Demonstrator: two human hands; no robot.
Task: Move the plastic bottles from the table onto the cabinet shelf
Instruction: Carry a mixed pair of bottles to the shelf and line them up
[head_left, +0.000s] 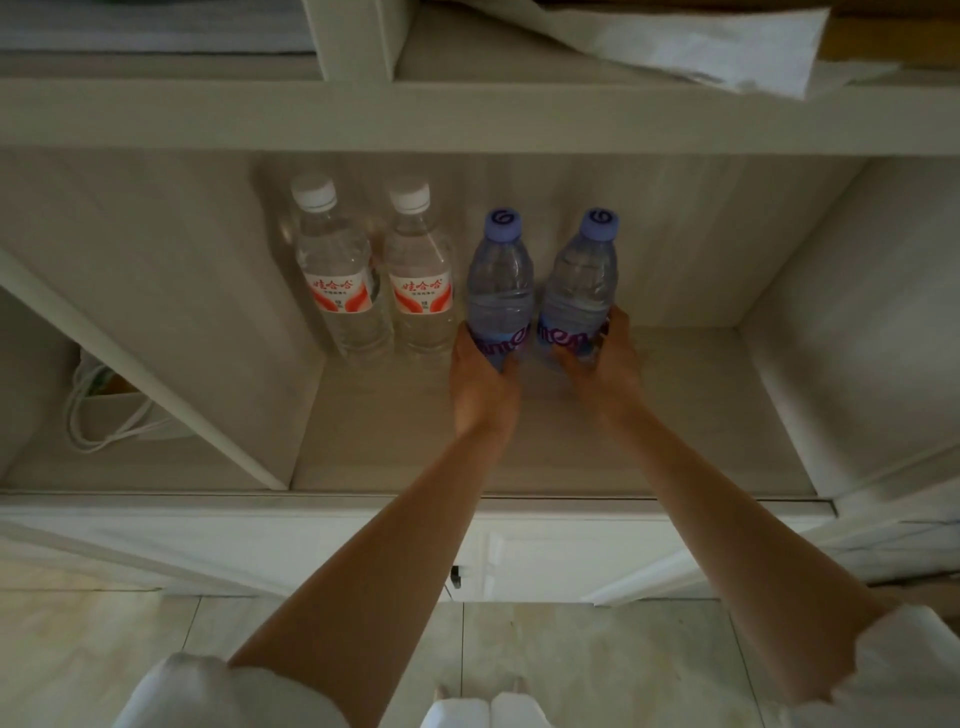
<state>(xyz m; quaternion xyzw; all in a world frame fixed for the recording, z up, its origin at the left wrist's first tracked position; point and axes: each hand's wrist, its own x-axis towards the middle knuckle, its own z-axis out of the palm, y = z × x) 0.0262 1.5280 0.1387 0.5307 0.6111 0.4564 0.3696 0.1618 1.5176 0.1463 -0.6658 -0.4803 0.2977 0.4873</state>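
Observation:
Two clear bottles with white caps and red labels (340, 280) (420, 283) stand upright side by side at the back of the cabinet shelf (395, 447). To their right stand two blue bottles with purple caps. My left hand (480, 382) grips the lower part of the left blue bottle (500, 283). My right hand (605, 358) grips the lower part of the right blue bottle (582, 280). Both blue bottles are upright, close together, with their bases hidden by my hands.
A white divider panel (156, 384) bounds the shelf on the left, with a bag with white cord handles (104, 410) beyond it. The cabinet's right wall (831, 322) closes the compartment. Crumpled paper (701, 47) lies on the shelf above. Cabinet doors (545, 561) and tiled floor are below.

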